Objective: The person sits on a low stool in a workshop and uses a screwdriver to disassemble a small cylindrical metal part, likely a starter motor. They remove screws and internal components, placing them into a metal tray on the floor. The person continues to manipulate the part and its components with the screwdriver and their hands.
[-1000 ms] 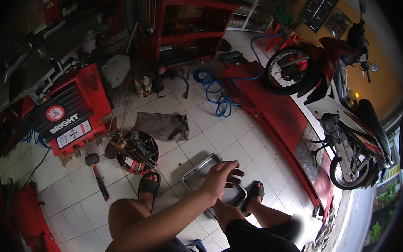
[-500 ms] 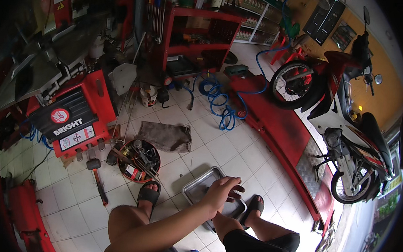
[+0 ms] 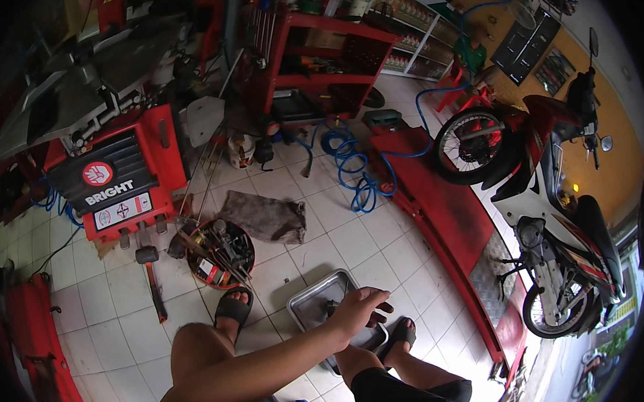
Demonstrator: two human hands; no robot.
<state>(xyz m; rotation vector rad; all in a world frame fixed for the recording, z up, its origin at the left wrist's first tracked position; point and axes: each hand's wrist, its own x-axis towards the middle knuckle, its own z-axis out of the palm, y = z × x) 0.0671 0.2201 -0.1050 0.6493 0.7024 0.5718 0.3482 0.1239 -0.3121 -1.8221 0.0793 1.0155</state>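
My left hand [image 3: 359,314] hangs over a rectangular metal tray [image 3: 309,289] on the floor between my feet. Its fingers are loosely curled with gaps between them, and I see nothing in them. It covers part of the tray, where a small dark shape shows. My right hand does not show. Left of the tray sit a round container of tools [image 3: 219,254] and a rubber mallet [image 3: 151,275] on the tiles. A dirty grey cloth [image 3: 262,216] lies just beyond them.
A red machine [image 3: 158,161] stands left, a red tool cart [image 3: 325,28] at the back. A coiled blue hose [image 3: 346,166] lies by a red lift platform [image 3: 426,185] carrying a motorbike [image 3: 557,215]. A person in green [image 3: 471,52] is at the back; red equipment [image 3: 41,338] is lower left.
The view has shifted, so the scene sits lower than a second ago and a person in green shows at the back. My left hand stays over the tray.
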